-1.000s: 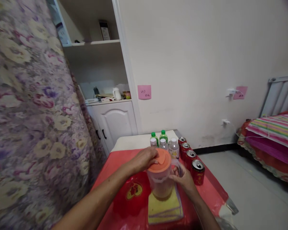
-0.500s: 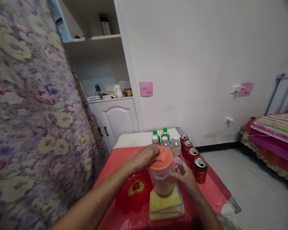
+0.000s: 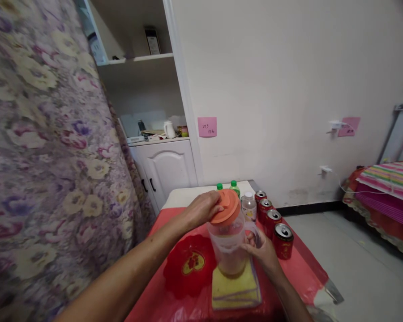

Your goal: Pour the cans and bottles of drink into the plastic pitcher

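2 hands are engaged on 1 clear pitcher [image 3: 230,250].
The orange lid [image 3: 225,206] is gripped by the left hand [image 3: 201,209]; the handle is clasped by the right hand [image 3: 263,250]. The pitcher is stood on a yellow cloth [image 3: 235,290] toward the table's [image 3: 174,295] near edge, with 4 red cans [image 3: 273,221] lined along the right edge.

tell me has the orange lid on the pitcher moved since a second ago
Yes. The orange lid, under the left hand, now sits tilted and higher, covering the bottles behind it, while the pitcher remains on the yellow cloth.
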{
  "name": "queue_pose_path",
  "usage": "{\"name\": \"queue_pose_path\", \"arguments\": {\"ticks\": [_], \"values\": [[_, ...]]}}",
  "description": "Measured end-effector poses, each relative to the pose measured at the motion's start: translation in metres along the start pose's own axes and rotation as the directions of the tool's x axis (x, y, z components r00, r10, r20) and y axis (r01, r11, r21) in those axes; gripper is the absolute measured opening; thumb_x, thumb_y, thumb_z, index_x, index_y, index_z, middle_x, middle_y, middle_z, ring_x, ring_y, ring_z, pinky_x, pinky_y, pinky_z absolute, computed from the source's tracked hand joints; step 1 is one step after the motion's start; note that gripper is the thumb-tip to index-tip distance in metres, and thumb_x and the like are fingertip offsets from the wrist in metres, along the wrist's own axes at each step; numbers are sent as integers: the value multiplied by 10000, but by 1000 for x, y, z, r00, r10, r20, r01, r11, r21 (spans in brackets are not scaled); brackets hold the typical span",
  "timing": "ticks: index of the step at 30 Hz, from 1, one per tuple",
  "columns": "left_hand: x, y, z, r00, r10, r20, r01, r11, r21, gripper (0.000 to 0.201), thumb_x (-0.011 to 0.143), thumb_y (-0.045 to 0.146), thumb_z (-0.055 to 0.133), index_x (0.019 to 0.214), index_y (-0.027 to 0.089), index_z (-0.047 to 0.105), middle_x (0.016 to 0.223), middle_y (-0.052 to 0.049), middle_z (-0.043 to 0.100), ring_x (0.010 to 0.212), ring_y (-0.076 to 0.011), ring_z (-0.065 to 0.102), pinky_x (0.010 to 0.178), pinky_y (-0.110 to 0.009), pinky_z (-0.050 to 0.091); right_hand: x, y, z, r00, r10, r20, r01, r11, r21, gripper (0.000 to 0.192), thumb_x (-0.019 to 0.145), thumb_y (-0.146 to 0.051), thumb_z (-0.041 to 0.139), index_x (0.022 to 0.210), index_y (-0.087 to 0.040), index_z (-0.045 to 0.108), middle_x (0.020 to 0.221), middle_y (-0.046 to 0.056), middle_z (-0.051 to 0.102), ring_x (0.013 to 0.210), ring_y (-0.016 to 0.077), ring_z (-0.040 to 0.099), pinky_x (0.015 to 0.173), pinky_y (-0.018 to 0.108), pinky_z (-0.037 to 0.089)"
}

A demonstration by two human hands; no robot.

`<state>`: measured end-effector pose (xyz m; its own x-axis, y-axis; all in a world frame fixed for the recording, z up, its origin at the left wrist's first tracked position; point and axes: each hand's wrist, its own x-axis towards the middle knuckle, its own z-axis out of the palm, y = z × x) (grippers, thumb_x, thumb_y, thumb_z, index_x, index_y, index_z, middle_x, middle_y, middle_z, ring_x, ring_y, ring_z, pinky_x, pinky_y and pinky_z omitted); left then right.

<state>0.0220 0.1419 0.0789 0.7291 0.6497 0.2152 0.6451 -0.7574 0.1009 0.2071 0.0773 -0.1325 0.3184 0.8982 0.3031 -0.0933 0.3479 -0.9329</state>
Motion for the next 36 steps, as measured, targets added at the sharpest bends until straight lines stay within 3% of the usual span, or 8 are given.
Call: {"name": "queue_pose_path", "arguments": {"ticks": [10, 16, 20, 24, 30, 33, 36], "values": [[-12, 9, 18, 1000, 10, 22, -8, 993, -116, 110, 872, 287, 547, 783, 229, 517, 802, -11, 585, 712, -176, 505, 656, -303, 374, 0, 4, 0, 998, 55, -20, -54, 998, 30, 470, 501, -402, 904, 830, -203, 634, 642, -43, 584, 589, 149, 522, 562, 274, 453], [-14, 11, 9, 996, -59, -63, 35, 942, -335, 73, 829, 282, 558, 790, 224, 539, 809, 6, 563, 743, -166, 495, 696, -298, 401, -1, 7, -3, 999, 51, 19, -51, 998, 33, 484, 535, -391, 902, 920, -206, 674, 707, -23, 613, 656, 171, 552, 620, 293, 481], [-36, -5, 0, 973, -182, -143, 81, 847, -526, 149, 863, 315, 466, 904, 206, 560, 846, 1, 604, 774, -163, 547, 709, -291, 449, -1, 8, -5, 998, 60, 28, -61, 997, 57, 477, 542, -421, 901, 899, -201, 674, 695, -24, 599, 653, 170, 554, 627, 298, 490], [-79, -36, 2, 922, -341, -182, 163, 770, -616, 248, 873, 357, 441, 1025, 193, 548, 941, -17, 640, 786, -162, 565, 705, -290, 468, -2, 12, -8, 997, 67, 42, -70, 995, 68, 497, 549, -394, 907, 943, -195, 677, 718, -23, 607, 677, 173, 576, 656, 300, 496], [-145, -81, 44, 882, -468, -53, 370, 757, -539, 198, 837, 311, 434, 890, 176, 569, 810, -7, 632, 716, -165, 571, 651, -296, 470, -4, 11, -8, 997, 71, 41, -73, 995, 63, 505, 572, -390, 900, 987, -195, 689, 741, -14, 624, 704, 183, 593, 685, 308, 504], [-164, -90, 77, 865, -501, 17, 466, 791, -396, 180, 847, 320, 505, 733, 190, 555, 710, 13, 588, 669, -160, 552, 639, -303, 447, -4, 10, -9, 997, 71, 43, -74, 995, 60, 508, 553, -400, 903, 966, -196, 688, 733, -13, 625, 706, 191, 598, 689, 315, 510], [-171, -90, 109, 859, -505, 85, 510, 825, -245, 179, 858, 343, 630, 800, 174, 613, 826, -2, 638, 768, -162, 596, 752, -355, 491, -5, 9, -10, 996, 74, 41, -76, 996, 45, 530, 555, -397, 901, 992, -198, 677, 750, -5, 635, 719, 198, 601, 700, 325, 512]]}}
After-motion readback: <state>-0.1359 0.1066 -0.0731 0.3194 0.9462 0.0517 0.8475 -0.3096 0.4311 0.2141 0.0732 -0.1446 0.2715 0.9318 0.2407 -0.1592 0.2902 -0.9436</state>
